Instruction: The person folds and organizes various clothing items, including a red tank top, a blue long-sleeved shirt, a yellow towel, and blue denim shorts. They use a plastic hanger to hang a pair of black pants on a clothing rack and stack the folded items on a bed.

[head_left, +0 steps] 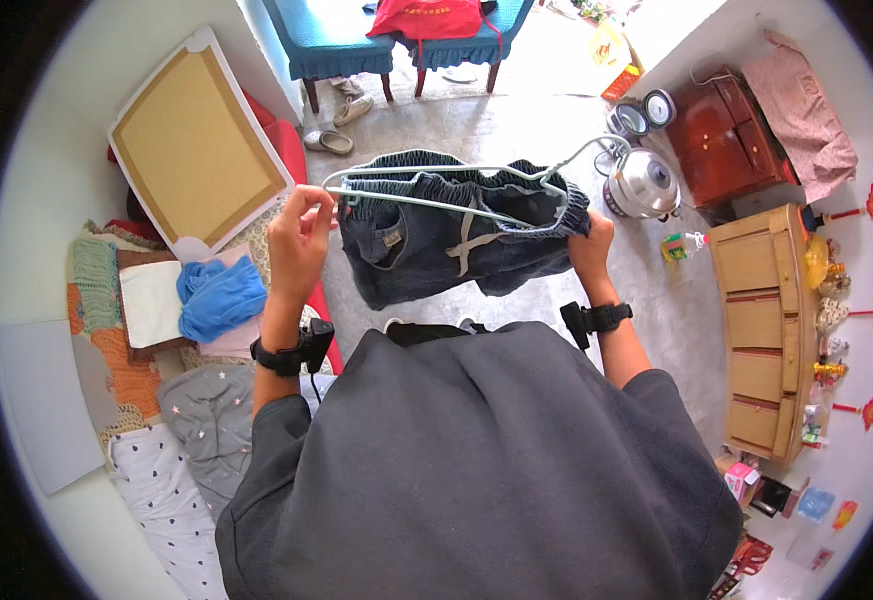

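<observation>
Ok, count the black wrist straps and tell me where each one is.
2. The left strap is around the left wrist; the right strap is around the right wrist. Both are nearer the body than the dark shorts. No others show.

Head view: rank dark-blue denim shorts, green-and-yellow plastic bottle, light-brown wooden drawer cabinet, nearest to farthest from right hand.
1. Denim shorts: held at their right end by the right hand.
2. Plastic bottle: right of the hand.
3. Wooden drawer cabinet: farther right.

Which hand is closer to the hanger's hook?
The right hand, gripping the dark shorts; the left hand is at the opposite end of the hanger.
</observation>
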`<state>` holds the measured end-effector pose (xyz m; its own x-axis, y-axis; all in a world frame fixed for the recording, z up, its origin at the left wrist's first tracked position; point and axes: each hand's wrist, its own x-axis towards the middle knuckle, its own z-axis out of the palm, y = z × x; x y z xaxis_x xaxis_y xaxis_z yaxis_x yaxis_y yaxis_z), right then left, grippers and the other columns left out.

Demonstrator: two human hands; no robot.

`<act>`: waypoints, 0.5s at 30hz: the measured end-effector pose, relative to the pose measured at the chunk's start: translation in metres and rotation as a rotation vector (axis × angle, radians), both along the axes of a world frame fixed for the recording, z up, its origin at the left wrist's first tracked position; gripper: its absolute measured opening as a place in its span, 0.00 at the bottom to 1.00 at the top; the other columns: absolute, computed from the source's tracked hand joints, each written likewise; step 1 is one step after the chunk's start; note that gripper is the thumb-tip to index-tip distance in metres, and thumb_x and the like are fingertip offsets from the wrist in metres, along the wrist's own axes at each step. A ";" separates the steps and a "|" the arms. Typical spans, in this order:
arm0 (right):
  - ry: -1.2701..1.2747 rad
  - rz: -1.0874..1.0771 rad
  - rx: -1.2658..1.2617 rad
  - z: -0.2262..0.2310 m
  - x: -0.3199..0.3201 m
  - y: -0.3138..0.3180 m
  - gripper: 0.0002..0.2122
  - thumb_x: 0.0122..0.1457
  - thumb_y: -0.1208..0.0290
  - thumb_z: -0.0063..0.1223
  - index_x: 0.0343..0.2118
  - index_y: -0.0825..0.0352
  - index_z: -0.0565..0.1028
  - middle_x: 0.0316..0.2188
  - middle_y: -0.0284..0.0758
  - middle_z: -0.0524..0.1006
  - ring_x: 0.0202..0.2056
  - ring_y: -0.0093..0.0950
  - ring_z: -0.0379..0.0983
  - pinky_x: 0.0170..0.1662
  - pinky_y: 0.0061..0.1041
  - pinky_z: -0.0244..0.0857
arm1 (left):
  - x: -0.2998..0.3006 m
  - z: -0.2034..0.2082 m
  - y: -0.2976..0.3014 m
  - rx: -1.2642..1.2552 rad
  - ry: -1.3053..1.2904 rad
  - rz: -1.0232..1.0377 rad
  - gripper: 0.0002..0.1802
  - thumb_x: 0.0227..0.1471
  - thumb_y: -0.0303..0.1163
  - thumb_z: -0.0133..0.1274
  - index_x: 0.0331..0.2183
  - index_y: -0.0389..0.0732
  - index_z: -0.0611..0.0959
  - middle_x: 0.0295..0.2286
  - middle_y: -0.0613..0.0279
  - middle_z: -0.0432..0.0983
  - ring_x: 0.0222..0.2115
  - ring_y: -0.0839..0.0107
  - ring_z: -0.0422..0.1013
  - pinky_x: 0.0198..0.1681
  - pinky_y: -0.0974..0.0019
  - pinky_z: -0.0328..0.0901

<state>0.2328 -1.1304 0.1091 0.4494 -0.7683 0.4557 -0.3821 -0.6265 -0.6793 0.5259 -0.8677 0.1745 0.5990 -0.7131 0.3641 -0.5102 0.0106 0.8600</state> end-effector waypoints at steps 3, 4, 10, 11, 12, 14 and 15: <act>0.006 -0.029 -0.003 -0.003 -0.002 0.001 0.05 0.41 0.73 0.47 0.19 0.69 0.72 0.17 0.46 0.70 0.20 0.43 0.69 0.23 0.33 0.59 | -0.006 -0.009 -0.004 -0.136 0.394 -0.112 0.11 0.48 0.17 0.49 0.32 0.38 0.65 0.40 0.55 0.71 0.26 0.78 0.72 0.25 0.78 0.67; 0.019 -0.021 -0.010 -0.004 -0.002 0.003 0.05 0.40 0.73 0.47 0.19 0.69 0.72 0.17 0.46 0.70 0.20 0.43 0.69 0.24 0.33 0.60 | -0.006 -0.015 -0.004 -0.123 0.385 -0.064 0.14 0.46 0.16 0.49 0.33 0.39 0.63 0.45 0.53 0.67 0.24 0.79 0.72 0.21 0.82 0.65; 0.119 0.022 -0.183 0.005 0.004 0.003 0.05 0.38 0.73 0.49 0.20 0.66 0.73 0.17 0.44 0.71 0.21 0.42 0.69 0.23 0.33 0.60 | 0.009 0.031 -0.022 -0.045 -0.397 0.070 0.19 0.36 0.22 0.54 0.36 0.37 0.71 0.40 0.54 0.70 0.38 0.64 0.69 0.40 0.65 0.64; 0.176 0.017 -0.167 0.011 0.012 0.006 0.08 0.36 0.71 0.49 0.23 0.63 0.75 0.19 0.42 0.72 0.24 0.41 0.71 0.25 0.34 0.62 | -0.002 0.047 -0.032 -0.006 -0.564 -0.040 0.19 0.36 0.23 0.55 0.36 0.37 0.73 0.38 0.53 0.71 0.39 0.62 0.68 0.42 0.64 0.62; 0.148 0.039 -0.216 0.015 0.018 0.007 0.08 0.35 0.72 0.49 0.23 0.62 0.75 0.19 0.41 0.73 0.24 0.41 0.71 0.26 0.34 0.62 | -0.018 0.057 -0.045 0.066 -0.583 -0.127 0.20 0.35 0.27 0.57 0.36 0.38 0.75 0.35 0.53 0.72 0.40 0.60 0.68 0.45 0.62 0.59; 0.113 0.076 -0.237 0.028 0.031 0.014 0.10 0.34 0.72 0.50 0.24 0.62 0.75 0.20 0.39 0.74 0.25 0.40 0.71 0.26 0.34 0.63 | -0.042 0.058 -0.073 0.136 -0.519 -0.297 0.19 0.38 0.33 0.60 0.35 0.38 0.76 0.26 0.60 0.72 0.29 0.69 0.68 0.35 0.68 0.62; 0.108 0.090 -0.210 0.035 0.035 0.019 0.10 0.33 0.73 0.50 0.25 0.62 0.75 0.21 0.38 0.74 0.25 0.40 0.72 0.27 0.33 0.64 | -0.053 0.053 -0.083 0.195 -0.352 -0.402 0.19 0.39 0.33 0.61 0.35 0.37 0.76 0.21 0.63 0.70 0.23 0.74 0.67 0.30 0.71 0.62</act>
